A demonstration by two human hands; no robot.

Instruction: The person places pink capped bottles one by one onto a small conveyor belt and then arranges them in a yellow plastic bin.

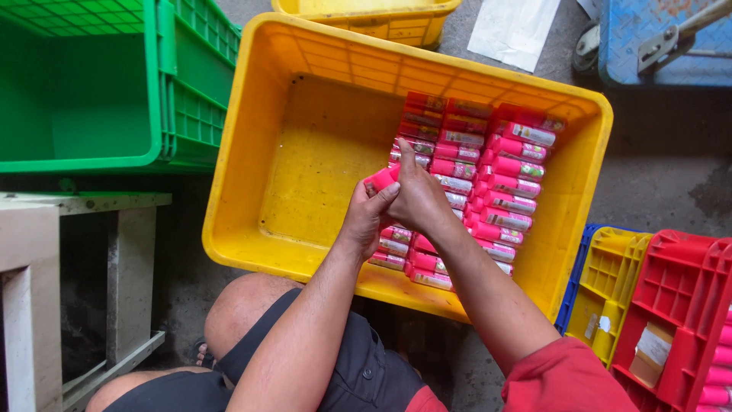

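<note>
Head view: both hands, left hand point(364, 217) and right hand point(415, 194), grasp one pink pack point(379, 178) above the yellow crate point(252, 175); it looks light, stiff and slick, best pinched along its edges.

Grey concrete floor point(671, 164), stained. Directly on it: large yellow crate point(305, 214) at centre; second yellow crate point(366, 19) just behind it; green crate point(191, 91) to its left, beside it. White sheet point(512, 30) lies flat at top. Blue trolley point(648, 38) at top right. At lower right, red crate point(679, 305), small yellow crate point(610, 282) and blue crate point(573, 290) stand side by side.
</note>
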